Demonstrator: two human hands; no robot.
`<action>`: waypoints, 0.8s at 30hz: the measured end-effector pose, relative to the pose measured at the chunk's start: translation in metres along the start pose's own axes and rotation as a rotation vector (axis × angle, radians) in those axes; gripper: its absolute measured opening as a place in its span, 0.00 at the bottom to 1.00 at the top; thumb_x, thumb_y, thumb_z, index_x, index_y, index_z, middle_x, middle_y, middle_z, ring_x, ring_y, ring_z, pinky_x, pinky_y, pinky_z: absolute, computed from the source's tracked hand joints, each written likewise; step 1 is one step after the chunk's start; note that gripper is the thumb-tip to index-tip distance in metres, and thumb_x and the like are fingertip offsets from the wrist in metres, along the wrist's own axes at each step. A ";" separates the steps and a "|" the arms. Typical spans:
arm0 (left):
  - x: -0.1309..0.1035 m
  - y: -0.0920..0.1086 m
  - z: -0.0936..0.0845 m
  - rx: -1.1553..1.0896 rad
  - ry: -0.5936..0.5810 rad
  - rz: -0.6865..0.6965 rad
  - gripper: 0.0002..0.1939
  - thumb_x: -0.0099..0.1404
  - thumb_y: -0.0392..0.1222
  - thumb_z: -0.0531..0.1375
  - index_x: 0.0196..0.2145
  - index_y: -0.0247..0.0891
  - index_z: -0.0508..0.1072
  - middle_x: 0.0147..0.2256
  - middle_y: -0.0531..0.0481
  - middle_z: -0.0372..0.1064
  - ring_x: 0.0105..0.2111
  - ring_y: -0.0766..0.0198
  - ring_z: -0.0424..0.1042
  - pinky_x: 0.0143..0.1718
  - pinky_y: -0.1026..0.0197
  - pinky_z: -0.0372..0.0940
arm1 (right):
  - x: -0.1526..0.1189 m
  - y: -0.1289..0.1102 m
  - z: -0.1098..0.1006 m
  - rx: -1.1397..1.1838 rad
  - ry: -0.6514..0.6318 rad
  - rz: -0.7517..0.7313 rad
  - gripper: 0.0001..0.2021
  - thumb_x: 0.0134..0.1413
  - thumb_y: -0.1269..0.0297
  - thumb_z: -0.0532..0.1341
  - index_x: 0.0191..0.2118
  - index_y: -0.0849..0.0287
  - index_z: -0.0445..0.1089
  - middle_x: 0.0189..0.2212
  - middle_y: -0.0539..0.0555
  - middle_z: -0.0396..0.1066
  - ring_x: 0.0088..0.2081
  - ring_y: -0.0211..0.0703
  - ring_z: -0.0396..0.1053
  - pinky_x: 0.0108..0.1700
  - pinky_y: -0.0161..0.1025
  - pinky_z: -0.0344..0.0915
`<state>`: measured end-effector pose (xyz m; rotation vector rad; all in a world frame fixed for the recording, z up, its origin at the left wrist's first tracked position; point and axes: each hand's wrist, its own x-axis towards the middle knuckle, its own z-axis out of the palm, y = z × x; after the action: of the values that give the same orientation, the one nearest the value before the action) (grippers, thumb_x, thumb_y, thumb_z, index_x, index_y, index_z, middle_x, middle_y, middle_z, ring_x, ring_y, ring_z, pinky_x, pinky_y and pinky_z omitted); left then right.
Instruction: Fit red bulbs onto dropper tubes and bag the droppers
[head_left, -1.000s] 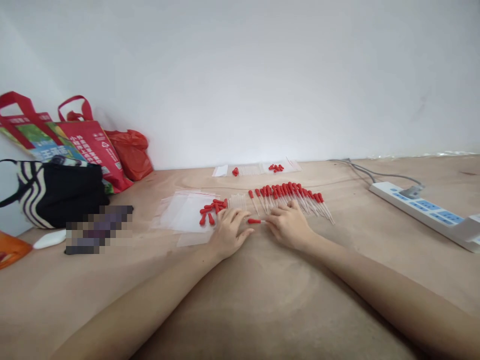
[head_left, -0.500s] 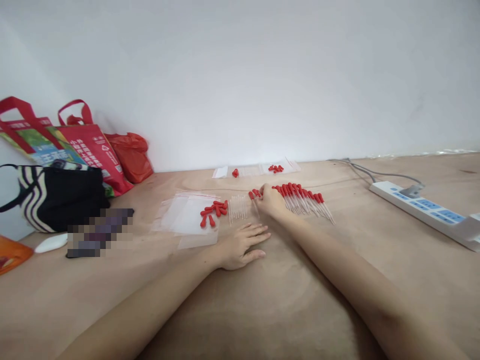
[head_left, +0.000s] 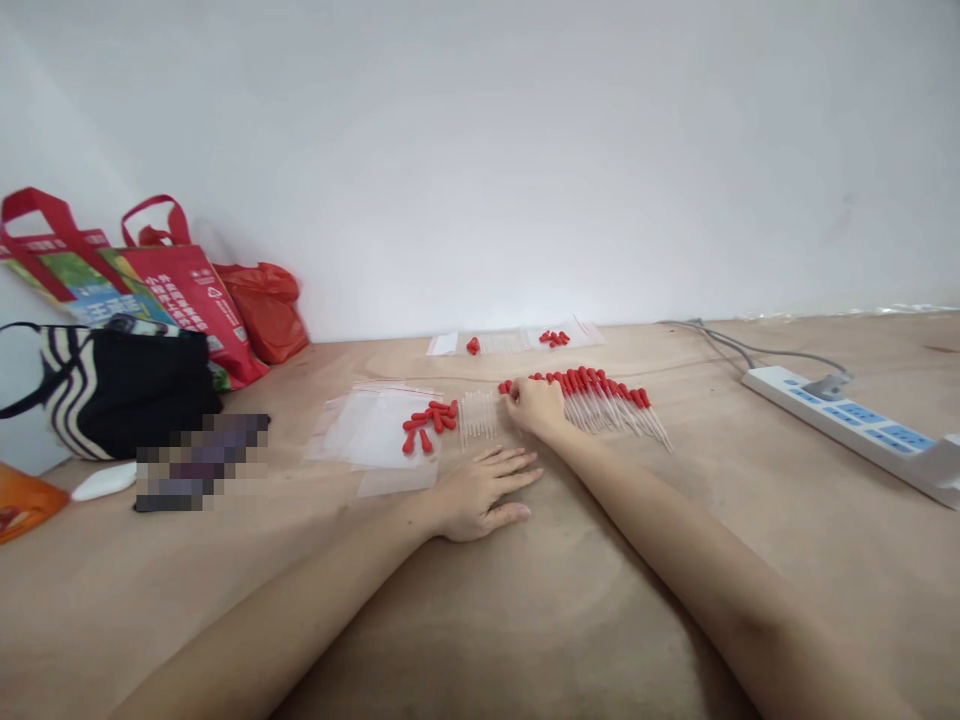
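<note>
My left hand (head_left: 491, 492) lies flat on the table, palm down with fingers spread, holding nothing. Farther forward, my right hand (head_left: 538, 405) is closed at the left end of a row of droppers (head_left: 600, 400), its fingertips on a dropper (head_left: 504, 387) whose tube they mostly cover. Red rubber bulbs top the clear tubes in this row, which fans out to the right. Left of my right hand stand several bare clear tubes (head_left: 478, 415) side by side. Loose red bulbs (head_left: 429, 420) lie beside them, partly over flat clear zip bags (head_left: 375, 430).
Near the wall, a filled zip bag (head_left: 502, 343) holds tubes and red bulbs. A white power strip (head_left: 847, 410) with a grey cable lies at right. Shopping bags (head_left: 187, 300), a black striped bag (head_left: 135, 385) and a white oval object (head_left: 105, 482) sit at left.
My right hand has shifted slightly left along the row, over the droppers at its left end. My left hand stays in place.
</note>
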<state>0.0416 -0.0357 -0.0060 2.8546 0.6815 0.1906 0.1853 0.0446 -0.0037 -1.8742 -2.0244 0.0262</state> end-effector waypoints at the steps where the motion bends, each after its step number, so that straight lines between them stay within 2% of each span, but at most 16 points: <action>1: 0.000 0.000 0.001 0.002 0.036 0.010 0.22 0.63 0.46 0.50 0.54 0.38 0.57 0.56 0.46 0.52 0.56 0.59 0.51 0.56 0.53 0.47 | -0.002 -0.004 -0.001 0.007 -0.017 -0.022 0.15 0.52 0.57 0.49 0.33 0.60 0.69 0.33 0.59 0.72 0.39 0.47 0.67 0.42 0.43 0.51; 3: -0.001 0.000 0.002 0.015 0.143 0.028 0.17 0.63 0.44 0.50 0.48 0.38 0.66 0.50 0.47 0.63 0.51 0.61 0.60 0.52 0.56 0.52 | -0.003 -0.012 -0.002 0.011 -0.061 -0.036 0.15 0.51 0.56 0.50 0.32 0.60 0.70 0.32 0.59 0.72 0.39 0.46 0.67 0.43 0.43 0.49; 5: -0.002 -0.002 0.001 0.076 0.300 -0.008 0.12 0.63 0.44 0.50 0.35 0.39 0.72 0.37 0.50 0.72 0.40 0.63 0.68 0.46 0.57 0.56 | -0.004 -0.019 -0.003 0.001 -0.100 -0.011 0.15 0.49 0.56 0.52 0.32 0.61 0.70 0.32 0.60 0.72 0.38 0.47 0.67 0.44 0.44 0.48; 7: -0.004 -0.008 -0.003 0.193 0.492 -0.158 0.15 0.62 0.44 0.51 0.23 0.38 0.70 0.25 0.52 0.71 0.30 0.64 0.68 0.41 0.56 0.56 | -0.002 -0.024 -0.003 -0.005 -0.129 0.026 0.16 0.48 0.56 0.53 0.33 0.62 0.70 0.33 0.60 0.71 0.37 0.48 0.67 0.44 0.46 0.48; 8: -0.005 -0.013 -0.006 0.262 0.582 -0.269 0.15 0.61 0.44 0.51 0.20 0.38 0.68 0.22 0.52 0.69 0.28 0.63 0.67 0.39 0.56 0.56 | -0.001 -0.026 -0.003 -0.003 -0.145 0.042 0.16 0.47 0.56 0.53 0.34 0.62 0.70 0.33 0.60 0.71 0.38 0.48 0.67 0.45 0.46 0.48; 10: -0.009 -0.024 -0.013 0.391 0.698 -0.516 0.13 0.59 0.44 0.53 0.20 0.37 0.67 0.24 0.50 0.68 0.30 0.61 0.66 0.37 0.56 0.54 | 0.002 -0.029 -0.002 0.006 -0.174 0.071 0.15 0.47 0.57 0.53 0.34 0.61 0.70 0.35 0.61 0.71 0.38 0.49 0.67 0.45 0.47 0.48; 13: -0.017 -0.040 -0.021 0.526 0.676 -0.803 0.10 0.54 0.47 0.57 0.24 0.38 0.67 0.29 0.47 0.66 0.35 0.55 0.63 0.34 0.55 0.53 | 0.004 -0.032 -0.002 0.019 -0.212 0.095 0.14 0.46 0.60 0.53 0.35 0.61 0.70 0.37 0.61 0.70 0.39 0.50 0.67 0.45 0.48 0.48; 15: -0.022 -0.048 -0.023 0.567 0.613 -0.884 0.13 0.53 0.51 0.57 0.24 0.38 0.68 0.31 0.46 0.65 0.36 0.53 0.62 0.35 0.54 0.53 | 0.005 -0.034 -0.002 0.023 -0.232 0.102 0.13 0.46 0.62 0.53 0.35 0.61 0.70 0.36 0.61 0.70 0.39 0.50 0.67 0.45 0.49 0.48; 19: -0.027 -0.050 -0.022 0.583 0.505 -0.905 0.16 0.53 0.55 0.56 0.22 0.38 0.70 0.33 0.45 0.64 0.38 0.52 0.60 0.38 0.52 0.51 | 0.006 -0.038 -0.003 0.024 -0.256 0.109 0.12 0.44 0.63 0.54 0.34 0.61 0.71 0.36 0.61 0.71 0.39 0.51 0.67 0.46 0.50 0.47; 24: -0.026 -0.047 -0.022 0.555 0.474 -0.924 0.16 0.54 0.54 0.55 0.23 0.39 0.72 0.34 0.45 0.64 0.39 0.53 0.59 0.39 0.52 0.50 | 0.005 -0.040 -0.003 0.031 -0.262 0.107 0.12 0.43 0.64 0.55 0.35 0.61 0.71 0.35 0.61 0.71 0.39 0.50 0.67 0.47 0.51 0.47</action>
<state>-0.0055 -0.0023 0.0031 2.5698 2.3457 0.5957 0.1481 0.0445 0.0112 -2.0477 -2.0711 0.3465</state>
